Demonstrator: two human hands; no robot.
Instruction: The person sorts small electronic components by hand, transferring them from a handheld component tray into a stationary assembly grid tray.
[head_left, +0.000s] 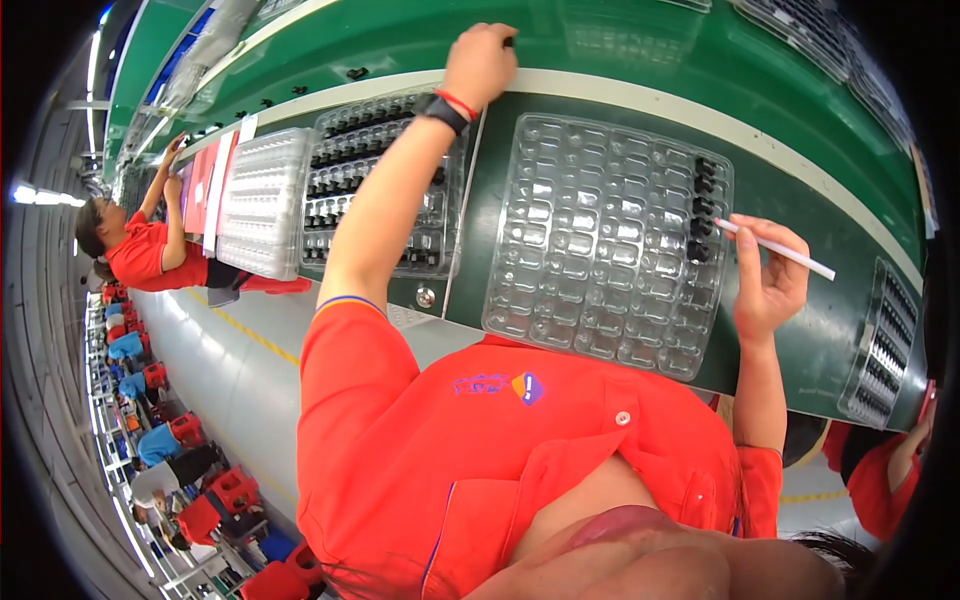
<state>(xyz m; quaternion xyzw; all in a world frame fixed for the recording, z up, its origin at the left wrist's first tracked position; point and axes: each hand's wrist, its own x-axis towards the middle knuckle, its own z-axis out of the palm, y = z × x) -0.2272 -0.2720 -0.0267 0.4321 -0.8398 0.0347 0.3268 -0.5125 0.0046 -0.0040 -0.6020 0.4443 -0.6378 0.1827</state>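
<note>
We pinch a white stick (790,255) in our right hand (772,275), its tip at a column of black parts (704,205) just left of that hand. The parts sit in a clear tray (590,240) between our hands, on the green tabletop (815,345). Our left hand (482,65), beyond the tray, grips a small black piece (509,42), mostly hidden. A second tray (435,205) lies partly beneath our left forearm (375,220).

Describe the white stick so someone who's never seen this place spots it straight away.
On the green table, find the clear tray with a line of black pieces near its right edge. Beside them, the right hand holds the white stick. Its slim, solid white shape sets it apart from the see-through tray and chunky black pieces.
</note>
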